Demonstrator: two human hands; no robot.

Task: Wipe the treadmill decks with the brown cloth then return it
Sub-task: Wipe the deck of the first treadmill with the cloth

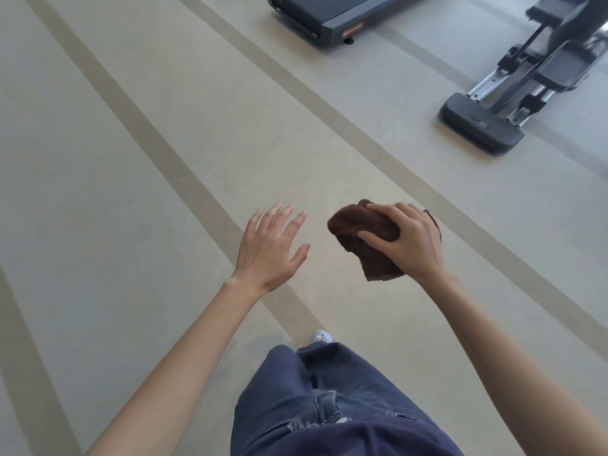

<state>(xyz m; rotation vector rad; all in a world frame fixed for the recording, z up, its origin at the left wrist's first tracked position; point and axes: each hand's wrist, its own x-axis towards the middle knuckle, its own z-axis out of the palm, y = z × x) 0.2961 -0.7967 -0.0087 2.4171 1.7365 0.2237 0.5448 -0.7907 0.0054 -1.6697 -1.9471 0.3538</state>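
My right hand point(406, 240) grips the bunched brown cloth point(365, 236) in the air above the floor, fingers curled round its top while a corner hangs down. My left hand point(271, 248) is held out beside it, fingers spread and holding nothing, a short gap from the cloth. The rear end of a dark treadmill deck point(316, 18) shows at the top of the view, well ahead of both hands.
A second black machine with metal rails and a ribbed foot plate point(482, 125) stands at the upper right. The beige floor point(164, 93) carries darker diagonal stripes. My legs in blue jeans point(329, 406) and a white shoe tip point(322, 337) are below.
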